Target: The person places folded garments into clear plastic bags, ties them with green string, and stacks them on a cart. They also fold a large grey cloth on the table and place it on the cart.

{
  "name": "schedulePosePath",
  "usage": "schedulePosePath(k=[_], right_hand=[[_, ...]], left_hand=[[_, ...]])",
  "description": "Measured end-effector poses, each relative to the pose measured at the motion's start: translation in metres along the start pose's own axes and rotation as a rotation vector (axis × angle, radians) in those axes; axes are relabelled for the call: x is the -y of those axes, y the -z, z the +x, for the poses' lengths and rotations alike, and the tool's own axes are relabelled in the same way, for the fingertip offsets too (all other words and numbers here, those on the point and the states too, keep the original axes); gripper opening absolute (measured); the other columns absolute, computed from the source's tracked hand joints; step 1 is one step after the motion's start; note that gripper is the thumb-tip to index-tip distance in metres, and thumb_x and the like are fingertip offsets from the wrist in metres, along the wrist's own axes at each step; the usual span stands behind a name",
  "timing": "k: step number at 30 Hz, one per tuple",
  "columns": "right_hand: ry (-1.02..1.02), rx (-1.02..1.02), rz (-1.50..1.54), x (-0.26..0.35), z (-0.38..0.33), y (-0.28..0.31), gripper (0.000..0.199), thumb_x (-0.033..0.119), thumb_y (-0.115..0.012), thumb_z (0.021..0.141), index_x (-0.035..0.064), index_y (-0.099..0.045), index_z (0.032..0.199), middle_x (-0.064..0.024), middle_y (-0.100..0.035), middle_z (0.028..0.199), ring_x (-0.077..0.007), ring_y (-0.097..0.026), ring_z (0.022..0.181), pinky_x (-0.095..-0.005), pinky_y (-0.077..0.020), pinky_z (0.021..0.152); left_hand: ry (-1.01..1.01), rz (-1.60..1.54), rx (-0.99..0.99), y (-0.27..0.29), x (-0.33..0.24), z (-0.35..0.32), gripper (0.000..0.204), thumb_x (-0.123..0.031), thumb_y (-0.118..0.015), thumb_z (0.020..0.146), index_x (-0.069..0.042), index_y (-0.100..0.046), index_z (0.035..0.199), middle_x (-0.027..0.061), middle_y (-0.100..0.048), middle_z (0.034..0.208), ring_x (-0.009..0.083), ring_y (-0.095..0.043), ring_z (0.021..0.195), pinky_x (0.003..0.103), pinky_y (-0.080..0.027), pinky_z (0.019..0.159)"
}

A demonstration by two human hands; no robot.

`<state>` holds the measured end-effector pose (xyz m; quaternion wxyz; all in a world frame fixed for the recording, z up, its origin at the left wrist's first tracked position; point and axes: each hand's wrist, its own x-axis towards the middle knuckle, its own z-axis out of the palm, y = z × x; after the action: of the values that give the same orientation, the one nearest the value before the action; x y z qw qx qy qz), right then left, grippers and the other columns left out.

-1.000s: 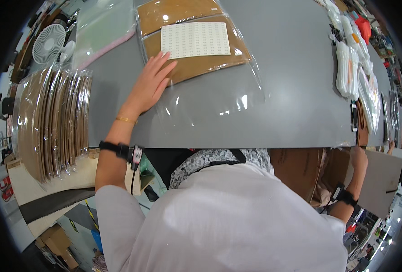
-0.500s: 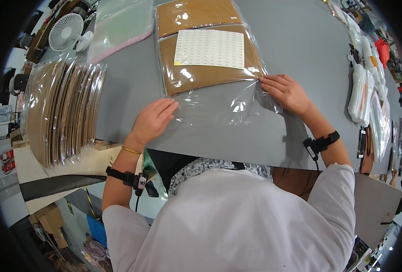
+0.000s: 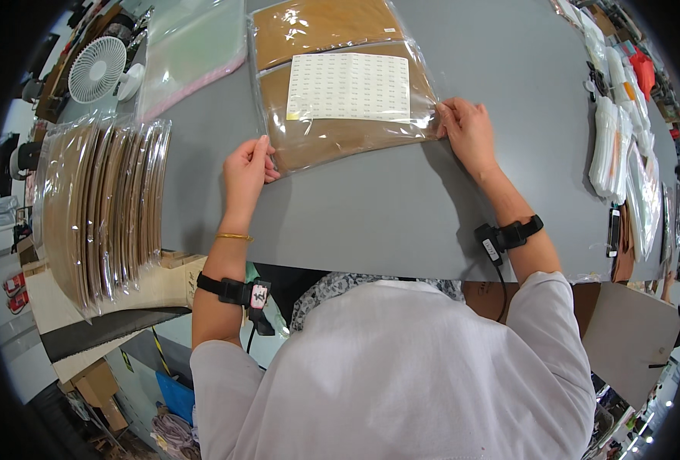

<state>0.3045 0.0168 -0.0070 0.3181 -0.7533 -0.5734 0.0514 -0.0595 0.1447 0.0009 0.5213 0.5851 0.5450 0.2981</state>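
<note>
A brown flat item in a clear plastic bag [image 3: 340, 146] lies before me on the grey table. On it rests a white sheet of small labels [image 3: 347, 86]. My left hand [image 3: 249, 170] is closed, thumb and fingers pinching the bag's near left corner. At the near right corner, my right hand [image 3: 466, 129] pinches the bag's edge with its fingertips. Just beyond lies another bagged brown item [image 3: 324, 29], partly overlapped by the nearer one. A small white tag shows on its right side.
Several bagged brown items [image 3: 102, 207] stand in a row on the left. Behind them are a white fan [image 3: 98, 69] and a stack of clear bags [image 3: 190, 54] with a pink edge. White plastic packets [image 3: 612, 153] line the right side of the grey table [image 3: 370, 215].
Both hands have moved away from my body and closed on the bag's near corners. The clear flap that stretched toward me over the table is now turned back against the brown item.
</note>
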Motion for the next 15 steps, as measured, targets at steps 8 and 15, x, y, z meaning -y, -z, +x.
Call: schedulePosePath(k=[8,15], right_hand=[[-0.258,-0.033,0.046,0.02,-0.004,-0.01,0.016,0.014,-0.064,0.089,0.0022,-0.061,0.1,-0.0108,-0.066,0.076,-0.0261,-0.064,0.066,-0.0374,-0.0494,0.064],[0.152,-0.017,-0.522,0.049,0.018,0.011,0.036,0.019,-0.064,0.086,0.0084,-0.06,0.12,-0.0144,-0.058,0.132,-0.0314,-0.05,0.128,-0.051,-0.035,0.107]], left_hand=[[0.07,0.205,-0.075,-0.007,-0.006,0.007,0.044,-0.024,-0.069,0.092,-0.001,-0.048,0.123,0.0036,-0.055,0.065,0.0115,-0.056,0.048,0.026,-0.045,0.043],[-0.752,1.004,-0.238,-0.018,-0.031,0.008,0.058,-0.029,-0.074,0.086,-0.008,-0.049,0.134,0.0142,-0.049,0.133,0.0317,-0.049,0.122,0.047,-0.043,0.097]])
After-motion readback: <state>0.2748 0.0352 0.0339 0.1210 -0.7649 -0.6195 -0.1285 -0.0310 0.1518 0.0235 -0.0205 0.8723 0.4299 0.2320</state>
